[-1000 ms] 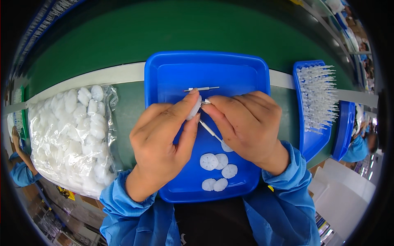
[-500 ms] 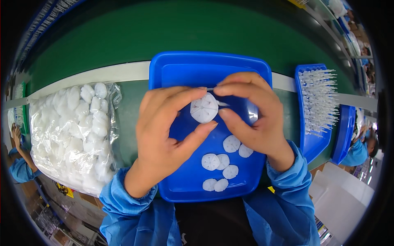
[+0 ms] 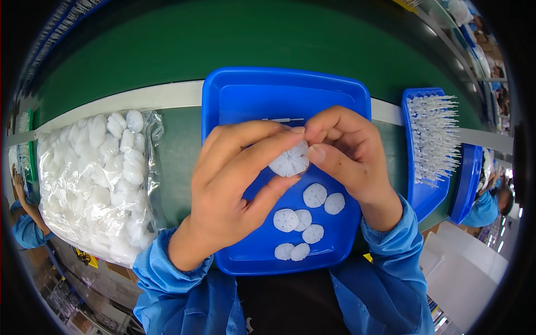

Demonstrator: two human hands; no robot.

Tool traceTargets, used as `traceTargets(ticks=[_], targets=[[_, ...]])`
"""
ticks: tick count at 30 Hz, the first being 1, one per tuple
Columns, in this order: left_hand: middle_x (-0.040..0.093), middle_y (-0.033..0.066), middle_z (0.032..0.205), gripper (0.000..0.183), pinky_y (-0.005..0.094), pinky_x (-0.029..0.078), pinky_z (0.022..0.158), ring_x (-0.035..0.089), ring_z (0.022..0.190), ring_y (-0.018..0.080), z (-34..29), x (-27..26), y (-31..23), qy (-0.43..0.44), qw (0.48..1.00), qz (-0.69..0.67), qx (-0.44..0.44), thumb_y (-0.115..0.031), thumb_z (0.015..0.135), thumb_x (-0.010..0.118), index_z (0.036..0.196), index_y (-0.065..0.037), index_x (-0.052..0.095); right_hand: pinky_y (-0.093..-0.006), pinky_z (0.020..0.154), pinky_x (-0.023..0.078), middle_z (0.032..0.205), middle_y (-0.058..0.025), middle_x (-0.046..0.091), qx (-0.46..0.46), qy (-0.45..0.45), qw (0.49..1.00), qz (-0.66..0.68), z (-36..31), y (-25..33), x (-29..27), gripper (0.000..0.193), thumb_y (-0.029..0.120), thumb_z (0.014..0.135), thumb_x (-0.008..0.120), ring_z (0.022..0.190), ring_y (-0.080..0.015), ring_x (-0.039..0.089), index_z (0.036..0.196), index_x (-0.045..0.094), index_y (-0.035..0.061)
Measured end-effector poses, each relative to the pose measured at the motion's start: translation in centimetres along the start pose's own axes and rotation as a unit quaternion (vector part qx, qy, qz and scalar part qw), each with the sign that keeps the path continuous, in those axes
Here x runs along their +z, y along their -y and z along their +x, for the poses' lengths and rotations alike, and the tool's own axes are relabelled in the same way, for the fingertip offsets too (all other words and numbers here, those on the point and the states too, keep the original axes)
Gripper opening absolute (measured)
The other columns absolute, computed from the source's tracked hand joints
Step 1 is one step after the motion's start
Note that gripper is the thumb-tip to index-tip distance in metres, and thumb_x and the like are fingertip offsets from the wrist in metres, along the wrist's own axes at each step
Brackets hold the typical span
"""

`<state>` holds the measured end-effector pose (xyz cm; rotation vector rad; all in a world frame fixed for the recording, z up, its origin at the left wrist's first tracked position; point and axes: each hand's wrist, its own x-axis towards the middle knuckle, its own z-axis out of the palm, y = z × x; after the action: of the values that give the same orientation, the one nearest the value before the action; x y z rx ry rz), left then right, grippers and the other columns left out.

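Between the thumb and fingers of my left hand (image 3: pixel 231 170) is a round white disc (image 3: pixel 290 159) with creases running out from its middle. My right hand (image 3: pixel 352 153) is closed, thumb and forefinger together at the disc's right edge; what lies between those fingers is hidden. A thin white stick (image 3: pixel 285 119) shows just beyond my left fingers; whether it is held or lying loose I cannot tell. Below both hands is a blue tray (image 3: pixel 290 267), where several similar white discs (image 3: pixel 286 220) lie in its near half, some overlapping.
Left of the tray lies a clear plastic bag (image 3: pixel 97 184) full of white rounded pieces. On the right a blue bin (image 3: pixel 424 202) holds many thin white sticks (image 3: pixel 432 137), with another blue tray (image 3: pixel 468 181) beside it. Other people in blue sleeves appear at both sides.
The disc has moved slightly right and down, and my right fingers have closed in against its edge. The white stick that my right fingertips touched now shows apart from them.
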<state>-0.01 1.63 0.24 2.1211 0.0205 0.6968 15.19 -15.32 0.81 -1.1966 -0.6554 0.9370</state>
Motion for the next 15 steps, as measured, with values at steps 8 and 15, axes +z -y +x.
traceTargets(ticks=[8, 15], targets=[[0.072, 0.017, 0.126, 0.051, 0.0408, 0.056, 0.094, 0.07, 0.111, 0.0339, 0.16, 0.17, 0.18, 0.01, 0.999, 0.023, 0.025, -0.003, 0.077, 0.087, 0.127, 0.0, 0.075, -0.0252, 0.084, 0.058, 0.101, -0.0036, 0.073, 0.025, 0.007, 1.0, 0.007, -0.15, -0.01, -0.2, 0.023, -0.003, 0.098, 0.075, 0.093, -0.0095, 0.072, 0.118, 0.066, 0.0018], [0.072, 0.0182, 0.126, 0.049, 0.0406, 0.056, 0.095, 0.07, 0.111, 0.0328, -0.11, 0.14, 0.34, 0.0, 0.999, 0.022, 0.026, -0.008, 0.083, 0.086, 0.13, 0.0, 0.074, -0.0293, 0.089, 0.057, 0.105, -0.0029, 0.072, 0.003, 0.014, 1.0, -0.027, -0.74, 0.0, 0.13, 0.035, -0.007, 0.09, 0.078, 0.099, -0.0116, 0.071, 0.122, 0.066, 0.0027]])
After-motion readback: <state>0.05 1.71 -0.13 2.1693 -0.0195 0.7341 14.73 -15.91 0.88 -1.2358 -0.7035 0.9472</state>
